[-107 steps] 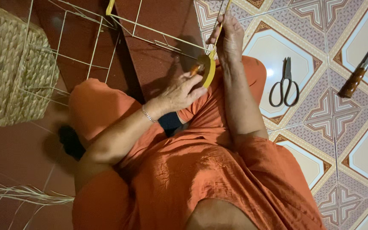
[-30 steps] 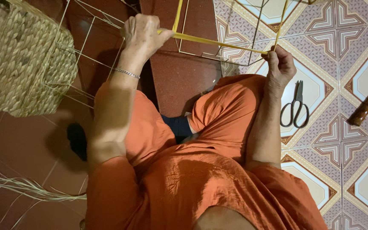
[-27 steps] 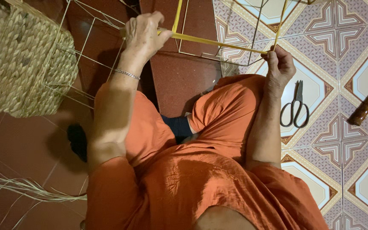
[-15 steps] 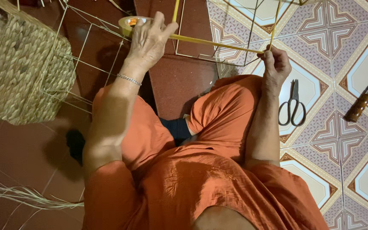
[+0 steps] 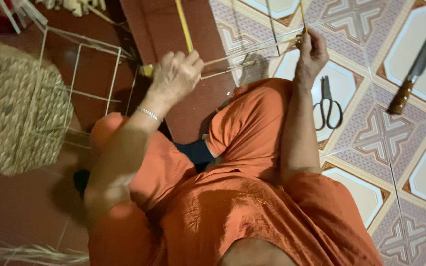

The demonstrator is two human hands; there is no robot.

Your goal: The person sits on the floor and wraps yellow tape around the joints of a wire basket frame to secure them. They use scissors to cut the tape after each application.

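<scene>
Tiled floor: left hand (image 5: 175, 75) grips yellow strip (image 5: 184, 27), right hand (image 5: 311, 48) pinches bare wire frame (image 5: 252, 51); wrapping barely begun.

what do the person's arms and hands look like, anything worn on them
Both arms are bare from the shoulder area down; no sleeves reach the forearms and there are no gloves. The left hand has a thin silver-coloured bracelet at the wrist. The right hand shows no bracelet or watch. Any rings are too small to tell. The clothing is loose and orange.
</scene>
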